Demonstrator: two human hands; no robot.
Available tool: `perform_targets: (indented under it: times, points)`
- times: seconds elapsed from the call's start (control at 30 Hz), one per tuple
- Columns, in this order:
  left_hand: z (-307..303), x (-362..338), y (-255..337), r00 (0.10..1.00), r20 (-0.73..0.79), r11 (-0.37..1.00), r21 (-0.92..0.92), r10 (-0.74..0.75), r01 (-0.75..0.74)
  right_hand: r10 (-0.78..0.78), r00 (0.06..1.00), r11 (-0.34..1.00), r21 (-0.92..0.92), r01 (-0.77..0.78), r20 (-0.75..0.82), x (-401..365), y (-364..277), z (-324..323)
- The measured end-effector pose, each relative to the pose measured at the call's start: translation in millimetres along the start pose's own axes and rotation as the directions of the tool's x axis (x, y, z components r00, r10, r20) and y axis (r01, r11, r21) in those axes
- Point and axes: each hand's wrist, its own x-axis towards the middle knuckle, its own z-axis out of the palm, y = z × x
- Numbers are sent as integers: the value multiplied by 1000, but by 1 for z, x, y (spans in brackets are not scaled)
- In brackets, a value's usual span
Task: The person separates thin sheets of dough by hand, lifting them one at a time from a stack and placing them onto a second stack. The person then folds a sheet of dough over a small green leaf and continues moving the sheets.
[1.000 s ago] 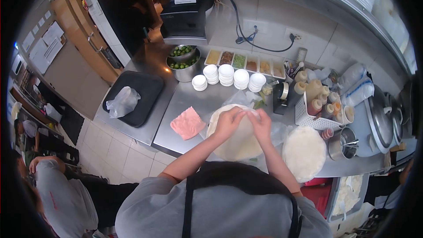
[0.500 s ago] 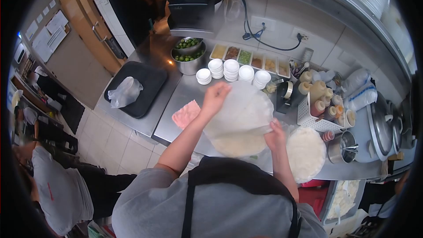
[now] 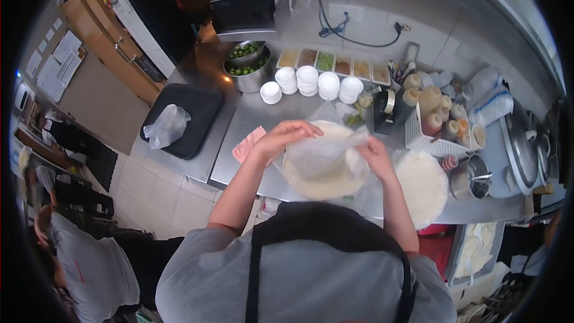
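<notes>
Both my hands are at a thin translucent sheet, which looks like plastic and is crumpled between them. Under it lies a round, flat, cream-coloured disc, possibly dough, on the steel counter. My left hand has its fingers bent together at the sheet's upper left edge. A bunched upper right corner of the sheet is pinched in my right hand. A second pale round disc lies to the right of my right forearm. Beside my left wrist is a folded pink cloth.
Stacked white cups and a row of topping containers line the back. At right stand a white bottle basket and a steel pot. A black tray holds a plastic bag. A co-worker is at left.
The sheet, spread wide between my hands before, is lower and bunched now, showing more of the cream disc. My left hand came down, and my right hand rose slightly.
</notes>
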Motion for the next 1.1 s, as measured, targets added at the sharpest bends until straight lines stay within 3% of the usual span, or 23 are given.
perform_targets:
  times: [0.07,0.13,0.2,0.23,0.27,0.33,0.37,0.4,0.43,0.5,0.53,0.6,0.67,0.73,0.87,0.93,1.0,1.1]
  points:
    - [6,1,-5,992,-11,992,-16,-122,122,-36,998,999,-33,34,-44,4,-8,13]
    - [20,1,-19,970,-21,969,-41,-244,243,-115,992,957,-275,96,-56,4,-12,19]
    - [32,8,-32,990,-78,980,150,-121,132,-43,999,946,-324,32,-26,5,-19,21]
    - [37,11,-36,988,-89,980,146,-123,135,20,1000,927,-375,-14,12,6,-20,23]
    - [41,14,-39,986,-129,958,252,-104,134,23,999,927,-375,-12,25,7,-18,26]
    - [46,18,-39,981,-177,926,349,-84,142,-197,972,911,-390,132,-131,6,-13,32]
    - [49,20,-34,971,-227,862,473,-79,181,-187,974,913,-387,126,-124,7,-11,32]
    - [52,22,-33,960,-271,781,583,-73,224,-278,944,895,-403,190,-174,11,-9,31]
    - [55,22,-36,958,-272,784,575,-87,234,-365,903,872,-422,247,-226,11,-6,31]
    - [61,25,-40,939,-248,709,705,238,6,-276,919,894,-425,140,-280,9,-9,31]
    - [64,26,-42,941,-243,711,703,234,5,-203,922,904,-424,47,-329,9,-13,32]
    - [71,26,-43,894,-250,650,757,371,-58,-167,924,913,-407,13,-344,9,-22,32]
    - [76,26,-42,883,-273,664,746,383,-57,-132,925,921,-389,-20,-358,10,-26,34]
    - [77,25,-44,871,-299,679,732,391,-53,-232,898,943,-312,114,-373,10,-27,37]
    - [71,23,-51,845,-417,725,687,335,52,-221,892,933,-352,76,-393,10,-26,32]
    - [66,21,-53,828,-462,761,645,317,68,-199,867,958,-278,74,-457,10,-21,24]
    - [51,20,-54,760,-583,801,581,286,144,-195,855,965,-252,78,-481,10,-15,7]
    - [20,14,-58,694,-664,890,450,278,73,-180,827,981,-164,108,-533,6,-15,-15]
